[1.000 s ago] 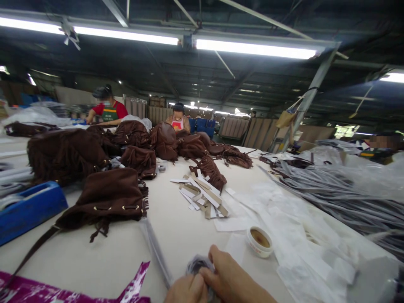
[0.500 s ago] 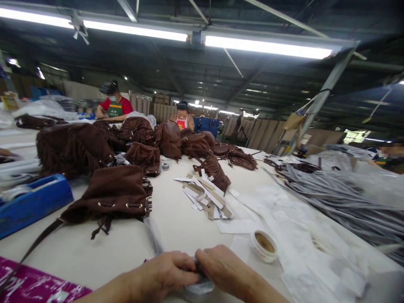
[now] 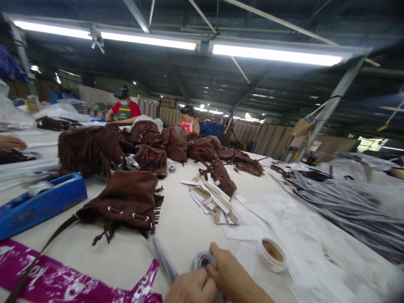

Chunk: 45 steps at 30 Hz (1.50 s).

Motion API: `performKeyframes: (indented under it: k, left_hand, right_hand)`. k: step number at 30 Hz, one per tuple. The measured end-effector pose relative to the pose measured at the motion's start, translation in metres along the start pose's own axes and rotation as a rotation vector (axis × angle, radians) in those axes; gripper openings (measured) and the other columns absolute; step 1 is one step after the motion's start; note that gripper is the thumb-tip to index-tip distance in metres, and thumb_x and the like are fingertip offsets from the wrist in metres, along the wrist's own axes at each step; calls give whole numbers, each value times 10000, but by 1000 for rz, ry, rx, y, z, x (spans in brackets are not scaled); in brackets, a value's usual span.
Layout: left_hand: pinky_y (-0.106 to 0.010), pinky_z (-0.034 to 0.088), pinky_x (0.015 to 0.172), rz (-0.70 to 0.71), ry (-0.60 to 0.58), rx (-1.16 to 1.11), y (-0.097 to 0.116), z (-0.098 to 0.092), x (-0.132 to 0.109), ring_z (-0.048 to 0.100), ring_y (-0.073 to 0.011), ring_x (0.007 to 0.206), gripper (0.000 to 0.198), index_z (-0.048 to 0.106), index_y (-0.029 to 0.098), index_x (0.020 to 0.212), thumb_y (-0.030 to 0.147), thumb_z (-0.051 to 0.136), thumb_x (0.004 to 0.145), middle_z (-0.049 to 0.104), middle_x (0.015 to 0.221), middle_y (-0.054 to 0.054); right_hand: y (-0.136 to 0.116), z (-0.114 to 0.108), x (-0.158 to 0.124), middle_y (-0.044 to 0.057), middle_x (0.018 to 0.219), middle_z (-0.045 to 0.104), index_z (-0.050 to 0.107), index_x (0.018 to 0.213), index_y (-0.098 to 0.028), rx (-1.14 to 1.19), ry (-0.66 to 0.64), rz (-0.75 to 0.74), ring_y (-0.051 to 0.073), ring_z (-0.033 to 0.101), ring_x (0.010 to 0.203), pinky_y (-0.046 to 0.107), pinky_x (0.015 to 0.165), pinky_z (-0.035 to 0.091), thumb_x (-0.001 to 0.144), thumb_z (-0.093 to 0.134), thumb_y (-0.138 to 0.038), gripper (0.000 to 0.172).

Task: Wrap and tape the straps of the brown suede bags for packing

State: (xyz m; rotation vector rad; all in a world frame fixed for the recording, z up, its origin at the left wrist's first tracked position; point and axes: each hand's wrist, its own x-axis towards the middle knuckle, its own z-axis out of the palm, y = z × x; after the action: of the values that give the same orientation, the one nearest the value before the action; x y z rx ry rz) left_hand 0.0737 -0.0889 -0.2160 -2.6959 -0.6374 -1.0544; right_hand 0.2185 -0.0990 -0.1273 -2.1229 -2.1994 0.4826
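At the bottom edge, my left hand (image 3: 191, 288) and my right hand (image 3: 230, 277) meet over a small grey coiled strip (image 3: 202, 259) on the pale table (image 3: 186, 227). Both hands have their fingers pinched on it. A clear plastic sleeve (image 3: 162, 256) lies just left of them. A small white tub of brown paste (image 3: 272, 253) stands to the right of my right hand. A brown fringed suede bag (image 3: 126, 202) lies ahead on the left.
A blue tape dispenser (image 3: 41, 204) and magenta printed plastic (image 3: 63, 282) sit at the left. Cut paper strips (image 3: 211, 200) lie mid-table, grey wrapped straps (image 3: 344, 206) at the right, more brown bags (image 3: 158, 145) behind. Two people work at the far end; another person's hand (image 3: 11, 143) shows at the left.
The view has swung left and the table contents shifted right. My left hand has drawn back toward the bottom edge, and both hands stay on the grey coil.
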Motion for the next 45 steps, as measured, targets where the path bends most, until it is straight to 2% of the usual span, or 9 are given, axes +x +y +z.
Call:
performKeyframes:
  k: [9,18,21,25,29,36,40,43,45]
  left_hand:
    - [-212,404,620,115,-351,-171,-53,-69,4,550,-134,724,100,514,202,879,122,571,862,608,881,15]
    - [-274,319,537,-2,52,159,-25,-18,-7,447,-148,554,262,486,183,717,138,393,958,483,635,3]
    - [-289,365,619,-1,-32,64,-33,-31,-3,482,-163,645,158,511,183,751,202,555,902,537,701,4]
    - [-253,412,736,-1,-291,-193,-61,-76,3,495,-163,799,84,554,197,909,140,598,866,606,880,5]
    - [-247,427,826,81,-409,-299,-79,-108,5,481,-179,879,403,513,213,1186,23,504,832,605,1006,-32]
    - [-283,406,741,115,-333,-166,-77,-82,0,496,-177,771,122,545,180,932,77,495,890,616,876,-26]
    - [-287,384,774,-72,-306,-308,-80,-71,0,503,-186,839,239,555,181,865,-14,524,731,611,924,-28]
    - [-260,365,716,-438,-223,-627,-91,-86,21,497,-177,812,195,573,172,804,32,489,695,574,814,-7]
    - [-245,352,648,-724,-136,-929,-99,-102,42,484,-156,713,108,568,156,790,133,504,705,535,724,11]
  right_hand:
    - [-6,-7,25,112,929,737,580,990,-182,-280,-82,-435,272,698,842,288,621,379,854,469,-148,178]
    - [-19,-3,22,114,815,723,528,953,-145,114,-94,-47,216,690,627,260,531,421,830,473,-200,146]
    - [-21,1,24,145,916,725,581,948,-137,-92,-9,-141,271,691,860,291,650,430,787,473,-109,196]
    - [-23,-3,37,140,891,731,605,985,-146,-273,-27,-360,283,692,805,296,601,381,813,464,-157,223]
    - [-27,-9,51,132,880,736,612,962,-169,-279,-58,-494,276,690,774,292,598,362,821,471,-199,202]
    - [-28,-10,69,131,862,718,622,967,-165,-69,-59,-514,292,665,829,328,692,417,771,534,-202,217]
    - [-17,-5,70,41,760,665,532,1128,-171,191,-28,-379,191,659,712,256,613,455,872,465,-320,304]
    - [-10,-2,59,79,848,632,483,1091,-145,544,53,-181,138,632,606,210,472,437,963,121,-461,498]
    - [-11,-1,50,92,856,619,529,914,-148,883,109,-78,126,601,580,197,430,408,907,202,-629,581]
